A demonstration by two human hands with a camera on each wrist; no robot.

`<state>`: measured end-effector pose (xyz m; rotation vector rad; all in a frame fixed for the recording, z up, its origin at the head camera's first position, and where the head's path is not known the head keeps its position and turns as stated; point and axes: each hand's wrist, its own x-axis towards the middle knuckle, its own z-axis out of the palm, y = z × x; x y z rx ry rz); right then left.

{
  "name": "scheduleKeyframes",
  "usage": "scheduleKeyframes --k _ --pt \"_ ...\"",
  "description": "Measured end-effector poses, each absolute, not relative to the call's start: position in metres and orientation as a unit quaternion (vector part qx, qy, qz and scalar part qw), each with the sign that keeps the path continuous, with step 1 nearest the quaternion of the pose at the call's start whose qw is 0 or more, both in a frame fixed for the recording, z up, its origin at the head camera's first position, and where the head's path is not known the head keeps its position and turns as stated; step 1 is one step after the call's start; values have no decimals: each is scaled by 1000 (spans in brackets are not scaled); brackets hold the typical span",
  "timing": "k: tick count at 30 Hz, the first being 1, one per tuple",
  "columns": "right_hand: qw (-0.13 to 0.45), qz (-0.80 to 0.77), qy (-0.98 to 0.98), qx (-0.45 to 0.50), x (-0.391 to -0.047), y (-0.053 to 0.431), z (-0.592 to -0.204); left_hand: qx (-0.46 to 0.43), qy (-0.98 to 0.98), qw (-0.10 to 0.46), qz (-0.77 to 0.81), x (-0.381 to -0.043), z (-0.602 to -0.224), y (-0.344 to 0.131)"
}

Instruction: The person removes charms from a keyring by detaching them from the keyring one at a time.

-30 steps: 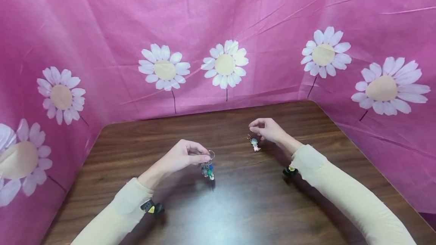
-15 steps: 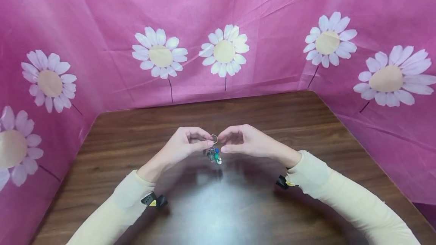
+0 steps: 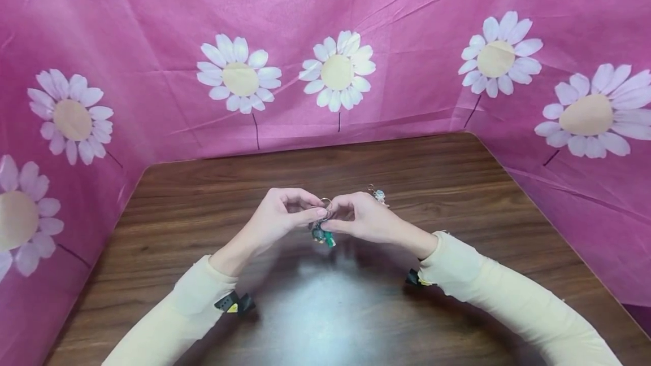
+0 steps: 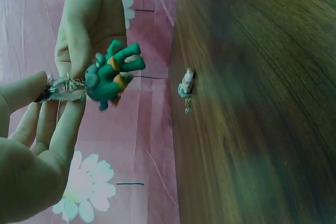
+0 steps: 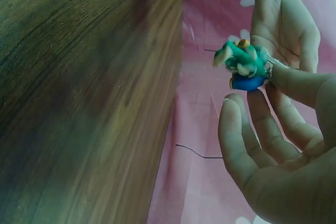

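Note:
Above the middle of the table hangs a keychain (image 3: 321,236) with small figures on a metal ring (image 3: 326,202). My left hand (image 3: 272,216) pinches it near the ring between thumb and fingers. From the other side my right hand (image 3: 370,218) pinches the keychain's upper part, its fingertips close to the left ones. A green figure (image 4: 113,74) with orange bands dangles from short chains in the left wrist view. Blue shows on a figure (image 5: 248,82) in the right wrist view. Fingers partly hide the ring and chains.
Behind my right hand a second, pale figure keychain (image 3: 380,195) lies on the brown wooden table (image 3: 229,309). A pink cloth (image 3: 285,4) printed with white flowers borders the back and both sides.
My right hand has left the pale keychain lying on the table and come left to grip the hanging keychain. My left hand has moved slightly up and right with it.

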<state>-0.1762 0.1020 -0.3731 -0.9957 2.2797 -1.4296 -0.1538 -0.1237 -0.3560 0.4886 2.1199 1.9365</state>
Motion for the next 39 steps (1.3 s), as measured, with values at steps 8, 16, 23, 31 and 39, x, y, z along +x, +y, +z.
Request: scheduleKeyframes --k 8,16,23,31,39 --pt "144 -511 771 -352 -179 112 -367 156 713 126 672 -154 -356 -120" --pt "202 -519 761 -332 -179 120 -357 153 705 143 678 -154 -356 -119" --pt "199 -502 779 -318 -179 119 -354 152 712 142 670 -152 -356 -117" --pt "229 -535 759 -291 -180 120 -354 154 705 160 674 -152 -356 -119" --pt "243 -586 740 -225 -181 121 -352 175 706 190 659 -149 -359 -123"
